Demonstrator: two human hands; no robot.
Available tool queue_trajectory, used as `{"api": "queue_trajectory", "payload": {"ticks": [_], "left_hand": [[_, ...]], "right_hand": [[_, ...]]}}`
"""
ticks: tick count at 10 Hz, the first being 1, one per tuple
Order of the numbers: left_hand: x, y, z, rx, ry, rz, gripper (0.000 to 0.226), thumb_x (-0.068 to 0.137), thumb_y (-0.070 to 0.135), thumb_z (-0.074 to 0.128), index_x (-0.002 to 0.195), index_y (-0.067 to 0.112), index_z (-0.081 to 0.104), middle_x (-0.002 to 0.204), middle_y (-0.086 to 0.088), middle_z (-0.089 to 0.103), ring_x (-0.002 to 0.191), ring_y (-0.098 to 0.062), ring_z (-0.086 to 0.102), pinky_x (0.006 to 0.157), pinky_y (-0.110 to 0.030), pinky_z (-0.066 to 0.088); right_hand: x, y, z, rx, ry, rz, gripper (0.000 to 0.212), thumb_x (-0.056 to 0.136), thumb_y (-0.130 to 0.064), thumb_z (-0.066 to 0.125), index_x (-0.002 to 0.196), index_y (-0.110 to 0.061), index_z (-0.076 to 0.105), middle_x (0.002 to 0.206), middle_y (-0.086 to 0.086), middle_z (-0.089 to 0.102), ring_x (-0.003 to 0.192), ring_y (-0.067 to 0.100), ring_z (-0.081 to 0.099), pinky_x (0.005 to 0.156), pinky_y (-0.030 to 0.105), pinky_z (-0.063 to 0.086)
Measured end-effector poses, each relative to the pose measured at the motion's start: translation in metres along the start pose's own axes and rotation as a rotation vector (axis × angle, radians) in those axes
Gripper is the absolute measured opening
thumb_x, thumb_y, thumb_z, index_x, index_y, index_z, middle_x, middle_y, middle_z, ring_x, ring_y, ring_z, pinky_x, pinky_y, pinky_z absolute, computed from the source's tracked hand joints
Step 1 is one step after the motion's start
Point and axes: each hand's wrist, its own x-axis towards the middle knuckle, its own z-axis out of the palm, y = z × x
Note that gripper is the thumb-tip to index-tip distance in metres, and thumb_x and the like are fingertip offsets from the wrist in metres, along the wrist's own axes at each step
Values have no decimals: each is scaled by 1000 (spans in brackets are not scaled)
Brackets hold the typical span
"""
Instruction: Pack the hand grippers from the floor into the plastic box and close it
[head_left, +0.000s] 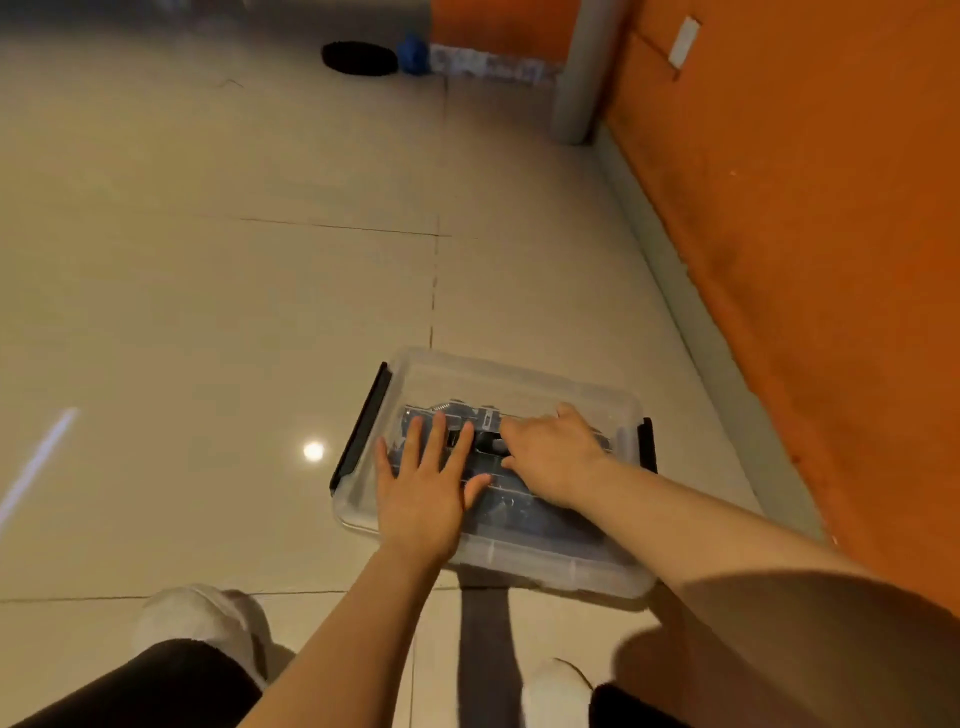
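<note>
The box (498, 467) sits on the floor (208, 312) just ahead of the person's feet, close to the orange wall (805, 260), its long axis running left to right across the view. The clear lid (519, 384) appears to lie on top, with the grippers (467, 421) showing dimly through it. Both hands rest on the lid: the left hand (426, 493) flat with fingers spread wide, the right hand (550, 457) beside it, fingers curled loosely and holding nothing. A black latch (361, 426) hangs at the left end, another latch (647, 441) at the right. Each hand is nearer its own side's latch, so closing likely means moving outward along the long axis.
</note>
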Motion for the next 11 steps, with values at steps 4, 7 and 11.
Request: {"api": "queue_trajectory", "payload": {"ticks": [4, 7, 11], "left_hand": [[-35, 227, 36, -48, -268, 721, 88, 73, 87, 14, 147, 41, -1, 155, 3, -14, 142, -20, -21, 110, -48, -22], [-75, 298, 59, -143, -308, 771, 99, 69, 93, 20, 143, 30, 37, 153, -9, 25, 141, -35, 18, 108, -57, 2], [-75, 274, 25, -374, -338, 684, 80, 80, 78, 19, 141, 29, 38, 150, 1, 32, 140, -21, 26, 116, -39, 19]], "right_hand": [[-202, 128, 109, 421, -84, 739, 41, 100, -41, 35, 123, -8, 42, 108, 10, 64, 97, 27, 61, 71, 34, 37], [-284, 149, 139, 348, -108, 791, 39, 99, -49, 32, 113, -15, 43, 66, -5, 44, 62, 15, 43, 55, 28, 29], [-326, 131, 118, 503, -227, 745, 62, 91, -44, 53, 143, -21, 28, 137, 4, 45, 117, 24, 48, 94, 35, 42]]}}
